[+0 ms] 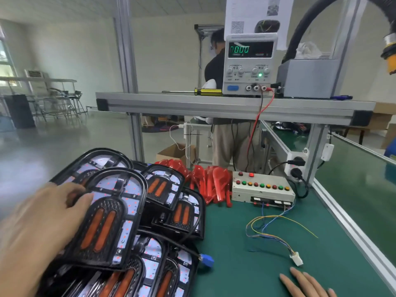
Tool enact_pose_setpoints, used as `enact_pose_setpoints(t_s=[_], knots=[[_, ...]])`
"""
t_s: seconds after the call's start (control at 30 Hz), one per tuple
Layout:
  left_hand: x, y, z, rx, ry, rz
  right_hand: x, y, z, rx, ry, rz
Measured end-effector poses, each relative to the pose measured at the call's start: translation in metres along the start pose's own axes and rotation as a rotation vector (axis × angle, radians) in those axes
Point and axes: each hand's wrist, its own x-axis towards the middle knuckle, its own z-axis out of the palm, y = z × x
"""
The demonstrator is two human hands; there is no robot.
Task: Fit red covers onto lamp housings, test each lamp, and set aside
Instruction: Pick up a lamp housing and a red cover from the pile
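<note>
Several black lamp housings with orange strips lie piled at the left of the green mat. My left hand [40, 219] grips the left edge of the top housing [107, 217], thumb over its face. Behind the pile lies a heap of red covers [205, 181]. My right hand [308, 284] rests flat on the mat at the bottom right, fingers straight, holding nothing. Just above its fingertips lies the white test connector [296, 259] on coloured wires. A blue plug [206, 260] on a black cable sticks out of the pile.
A white test box [263, 187] with coloured buttons sits behind the wires. On the aluminium shelf [214, 103] stand a power supply [249, 65] reading 0000, a yellow screwdriver [205, 91] and a grey box [308, 78]. A person stands behind the bench. A conveyor belt [364, 185] runs along the right.
</note>
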Motion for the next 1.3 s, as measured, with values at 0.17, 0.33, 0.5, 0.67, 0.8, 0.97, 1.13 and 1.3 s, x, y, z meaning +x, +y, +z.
enact_pose_setpoints(t_s=[0.17,0.33,0.5,0.67,0.8,0.97,1.13,1.3], knots=[[-0.005,0.017,-0.004,0.057,0.028,-0.12,0.004,-0.015,-0.009,0.051,-0.079,0.006],[0.003,0.022,0.002,0.141,-0.013,-0.12,0.001,-0.03,-0.021,0.151,-0.085,-0.022],[-0.015,0.045,-0.003,0.051,0.225,-0.091,0.025,-0.062,-0.055,0.16,-0.189,-0.119],[-0.025,0.083,-0.034,-0.083,0.421,0.126,0.059,-0.116,-0.064,0.676,-0.375,-0.052],[-0.042,0.125,-0.046,-0.128,0.446,0.249,0.079,-0.182,-0.053,1.317,-0.593,-0.039],[-0.055,0.15,-0.042,-0.307,0.271,0.301,0.094,-0.219,-0.036,1.79,-0.484,0.303],[-0.053,0.102,-0.052,-0.564,-0.161,0.251,0.107,-0.182,-0.037,2.058,-0.354,0.556],[-0.069,0.05,-0.049,0.002,-0.136,0.447,0.126,-0.144,-0.056,2.195,-0.205,0.575]])
